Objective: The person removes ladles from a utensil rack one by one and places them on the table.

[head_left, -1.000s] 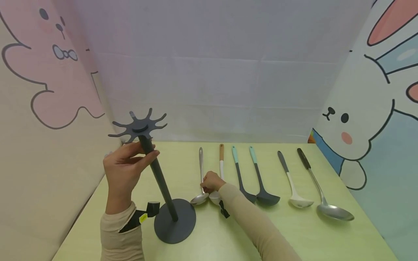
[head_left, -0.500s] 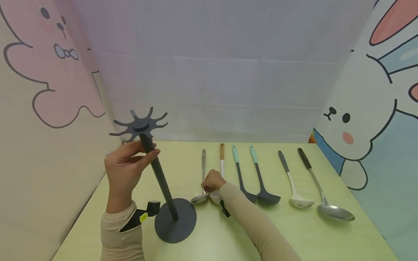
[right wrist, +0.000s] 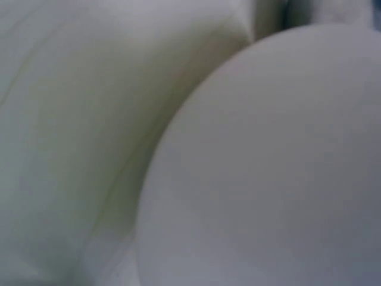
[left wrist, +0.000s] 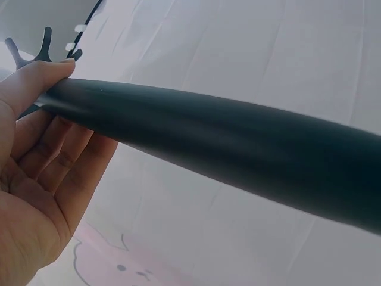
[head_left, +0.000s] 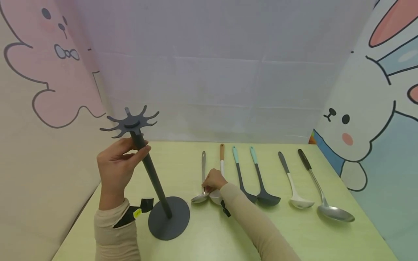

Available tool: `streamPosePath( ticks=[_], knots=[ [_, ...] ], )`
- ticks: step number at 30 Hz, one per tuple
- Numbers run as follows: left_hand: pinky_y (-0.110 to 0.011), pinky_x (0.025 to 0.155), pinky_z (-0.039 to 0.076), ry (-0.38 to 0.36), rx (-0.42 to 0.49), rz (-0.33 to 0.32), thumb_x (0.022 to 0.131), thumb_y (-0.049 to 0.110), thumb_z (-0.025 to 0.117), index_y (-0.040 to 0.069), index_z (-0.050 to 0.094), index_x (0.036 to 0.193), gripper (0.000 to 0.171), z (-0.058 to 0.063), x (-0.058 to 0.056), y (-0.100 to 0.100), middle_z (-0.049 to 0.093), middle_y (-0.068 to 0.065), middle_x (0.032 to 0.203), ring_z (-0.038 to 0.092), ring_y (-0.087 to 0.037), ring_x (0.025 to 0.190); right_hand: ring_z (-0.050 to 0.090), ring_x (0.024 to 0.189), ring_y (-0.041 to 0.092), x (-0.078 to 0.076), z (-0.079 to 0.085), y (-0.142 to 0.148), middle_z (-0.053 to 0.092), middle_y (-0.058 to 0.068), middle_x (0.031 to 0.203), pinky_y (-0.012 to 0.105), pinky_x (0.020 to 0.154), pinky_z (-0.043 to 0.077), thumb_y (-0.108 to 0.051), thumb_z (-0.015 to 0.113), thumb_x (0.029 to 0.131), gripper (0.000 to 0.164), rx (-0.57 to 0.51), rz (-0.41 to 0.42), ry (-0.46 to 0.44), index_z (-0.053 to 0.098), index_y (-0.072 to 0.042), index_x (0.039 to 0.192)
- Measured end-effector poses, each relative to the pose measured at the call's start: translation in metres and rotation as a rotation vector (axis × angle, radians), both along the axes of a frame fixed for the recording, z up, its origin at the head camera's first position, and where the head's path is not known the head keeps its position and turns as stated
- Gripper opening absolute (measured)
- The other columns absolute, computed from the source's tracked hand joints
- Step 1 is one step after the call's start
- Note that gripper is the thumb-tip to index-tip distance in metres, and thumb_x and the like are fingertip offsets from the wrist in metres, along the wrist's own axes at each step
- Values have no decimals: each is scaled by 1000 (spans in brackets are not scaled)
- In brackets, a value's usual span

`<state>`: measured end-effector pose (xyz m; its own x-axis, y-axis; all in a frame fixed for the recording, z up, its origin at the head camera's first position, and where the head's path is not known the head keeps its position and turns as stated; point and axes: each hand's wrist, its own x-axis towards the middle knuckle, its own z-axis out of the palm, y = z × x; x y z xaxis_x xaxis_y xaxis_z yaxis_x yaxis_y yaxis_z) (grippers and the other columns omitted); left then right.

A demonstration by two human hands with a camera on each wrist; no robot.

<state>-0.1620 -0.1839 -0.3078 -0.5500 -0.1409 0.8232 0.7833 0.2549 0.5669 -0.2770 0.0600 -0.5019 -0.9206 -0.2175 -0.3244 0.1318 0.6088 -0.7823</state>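
My left hand (head_left: 115, 165) grips the pole of a dark grey utensil stand (head_left: 153, 177) just under its top ring of curved hooks. In the left wrist view, thumb and fingers wrap the upper end of the pole (left wrist: 208, 131). The stand's round base is low in the head view, with no utensil on the hooks. My right hand (head_left: 213, 180) pinches a metal spoon (head_left: 200, 198) low on its handle, close above the bowl. Beside it lies a white ladle (head_left: 222, 166) with a wooden handle end, partly covered by my hand. Its pale round bowl (right wrist: 268, 167) fills much of the right wrist view.
To the right on the pale green table (head_left: 326, 243) lie two dark turners with mint handles, the nearer one (head_left: 239, 174) and another (head_left: 261, 181). Further right are a white ladle with a grey handle (head_left: 294, 185) and a big metal ladle (head_left: 334, 212). Printed cloth walls surround the table.
The metal spoon's handle end has swung slightly right, and my right hand has shifted a little with it. My left hand and the stand have moved a short way left.
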Motion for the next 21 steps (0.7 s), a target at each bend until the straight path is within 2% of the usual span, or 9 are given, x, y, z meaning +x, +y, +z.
streamPosePath(
  ticks=[7,14,21],
  knots=[
    [-16,66,56,-14,33,15,69,-26,74,-17,71,93,26,0,-2,-9,74,2,87,70,-7,76,67,53,20,1,6,8,67,13,63,30,54,59,4,74,82,5,-4,16,0,73,9,82],
    [-17,67,56,-13,67,-26,71,-22,76,-18,70,96,26,1,-3,-11,74,0,87,70,-8,76,66,55,18,0,12,14,67,11,68,29,54,58,0,74,85,11,-9,34,46,72,8,92],
    [-16,66,56,-30,45,26,72,-17,79,-16,71,99,28,3,-2,-10,74,2,85,69,-8,73,67,63,16,3,22,19,69,9,75,26,61,59,-4,72,88,18,-25,85,102,70,8,102]
  ],
)
